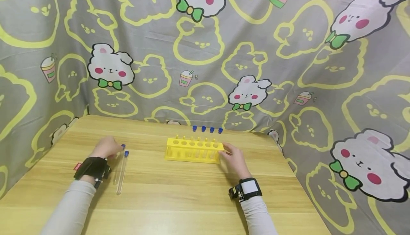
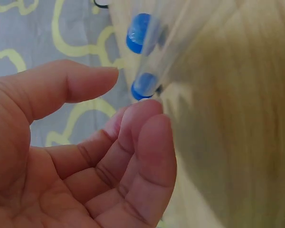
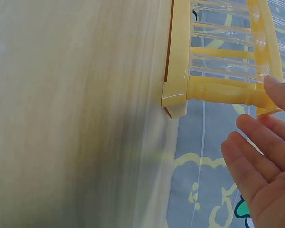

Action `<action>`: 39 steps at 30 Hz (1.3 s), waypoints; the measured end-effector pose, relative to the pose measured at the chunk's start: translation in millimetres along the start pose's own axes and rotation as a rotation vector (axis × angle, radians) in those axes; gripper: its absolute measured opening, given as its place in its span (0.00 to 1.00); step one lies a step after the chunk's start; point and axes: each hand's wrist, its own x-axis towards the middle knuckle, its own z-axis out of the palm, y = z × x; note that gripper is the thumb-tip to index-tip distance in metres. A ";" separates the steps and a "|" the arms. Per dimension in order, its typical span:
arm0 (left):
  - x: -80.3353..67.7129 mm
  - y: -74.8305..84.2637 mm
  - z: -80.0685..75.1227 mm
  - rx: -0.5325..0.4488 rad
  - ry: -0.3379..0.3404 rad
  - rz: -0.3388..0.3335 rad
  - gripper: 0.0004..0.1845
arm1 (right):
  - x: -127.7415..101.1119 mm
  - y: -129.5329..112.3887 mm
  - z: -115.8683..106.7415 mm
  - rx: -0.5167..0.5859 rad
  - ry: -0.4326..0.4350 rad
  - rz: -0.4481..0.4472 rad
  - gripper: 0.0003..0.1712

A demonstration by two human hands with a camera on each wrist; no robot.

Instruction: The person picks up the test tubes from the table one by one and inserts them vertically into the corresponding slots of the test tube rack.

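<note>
The left hand [image 1: 107,147] lies low on the wooden surface [image 1: 179,188], its grip released: fingers [image 2: 147,142] loosely bent, tips just at the blue cap [image 2: 143,85] of one of two clear test tubes [image 1: 122,167] lying well left of the yellow rack [image 1: 193,151]. The right hand [image 1: 234,156] rests open against the rack's right end, grasping nothing. Four blue caps [image 1: 206,129] stand just behind the rack.

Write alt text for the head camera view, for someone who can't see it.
A person's left hand reaches two blue-capped test tubes lying on a wooden table, while the right hand touches the end of a yellow tube rack. Cartoon-rabbit fabric hangs behind.
</note>
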 end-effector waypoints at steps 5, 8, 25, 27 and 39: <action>4.1 -6.5 3.0 -0.050 -0.020 0.002 0.19 | -0.2 -0.4 -0.1 0.004 -0.003 0.001 0.30; 5.3 -8.6 4.4 -0.055 -0.027 -0.006 0.20 | -0.1 -0.4 -0.2 0.004 -0.004 -0.001 0.30; -1.9 -8.7 7.1 -0.107 -0.018 -0.049 0.10 | -1.2 -0.7 0.3 0.005 0.002 -0.011 0.29; -1.4 -9.0 8.1 -0.117 -0.014 -0.057 0.09 | -0.9 -0.8 0.2 0.014 0.001 -0.002 0.30; -2.5 -2.3 11.2 -0.098 -0.019 -0.064 0.15 | -2.0 -3.5 -1.3 0.021 -0.010 0.025 0.31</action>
